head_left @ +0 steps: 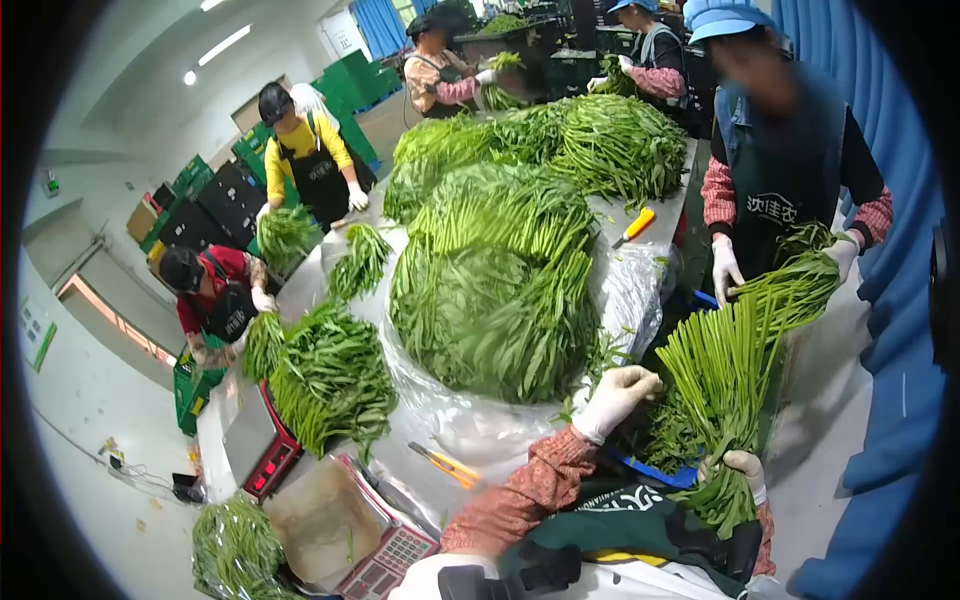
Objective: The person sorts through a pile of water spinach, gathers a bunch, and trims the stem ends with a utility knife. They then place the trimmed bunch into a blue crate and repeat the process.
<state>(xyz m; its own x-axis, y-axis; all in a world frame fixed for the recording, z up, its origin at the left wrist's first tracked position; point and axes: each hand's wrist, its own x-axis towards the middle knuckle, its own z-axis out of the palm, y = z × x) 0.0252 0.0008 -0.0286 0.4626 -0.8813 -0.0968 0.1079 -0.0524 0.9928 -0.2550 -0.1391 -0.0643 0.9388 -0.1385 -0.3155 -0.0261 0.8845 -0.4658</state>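
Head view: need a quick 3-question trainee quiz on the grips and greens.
1. True or false: the right grip is closed on a bunch of greens.
2. The knife on the table has a handle that is: A) orange-yellow B) blue C) black
3. Fill in: the left grip is gloved in ___.
Key: 1 true; 2 A; 3 white.

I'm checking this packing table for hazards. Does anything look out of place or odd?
A yellow-handled knife lies loose near the far edge of the table beside the heaped greens, and yellow shears lie on the plastic sheet. Stray leaves litter it. The bundle of stems in the right hand looks tidy. Nothing else stands out.
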